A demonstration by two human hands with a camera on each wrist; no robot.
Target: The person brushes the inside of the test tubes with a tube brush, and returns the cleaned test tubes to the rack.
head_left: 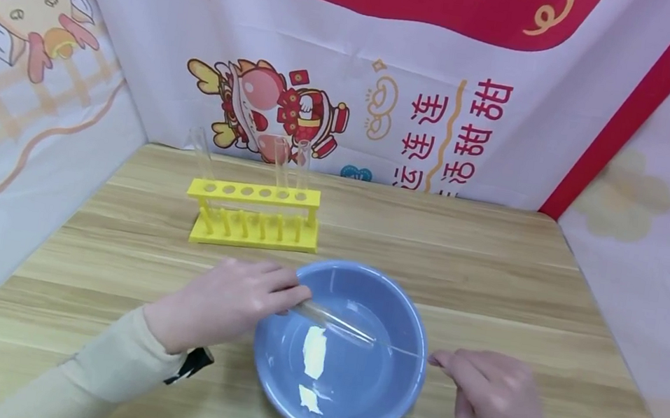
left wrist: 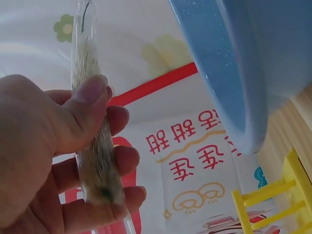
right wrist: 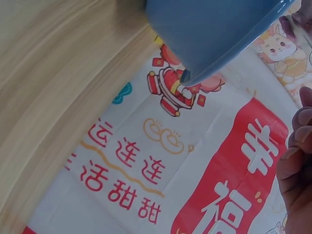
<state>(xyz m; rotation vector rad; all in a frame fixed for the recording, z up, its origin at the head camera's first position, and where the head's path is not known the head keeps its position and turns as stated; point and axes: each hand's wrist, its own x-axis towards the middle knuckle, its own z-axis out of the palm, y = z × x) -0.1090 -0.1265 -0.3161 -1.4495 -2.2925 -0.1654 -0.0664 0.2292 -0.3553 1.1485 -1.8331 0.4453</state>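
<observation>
Above the basin [head_left: 359,382], the left hand [head_left: 227,304] is gripping a glass tube [head_left: 335,322] containing a brush [left wrist: 100,168]. The right hand [head_left: 494,396] is pinching the brush's wire [head_left: 404,351].

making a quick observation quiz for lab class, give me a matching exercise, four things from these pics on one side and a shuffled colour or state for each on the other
1. test tube rack
2. basin
3. test tube brush
4. right hand

A. bristles inside the held test tube
B. blue
C. pinches a thin wire handle
D. yellow

Pairs: 1-D, 2-B, 3-A, 4-C
</observation>
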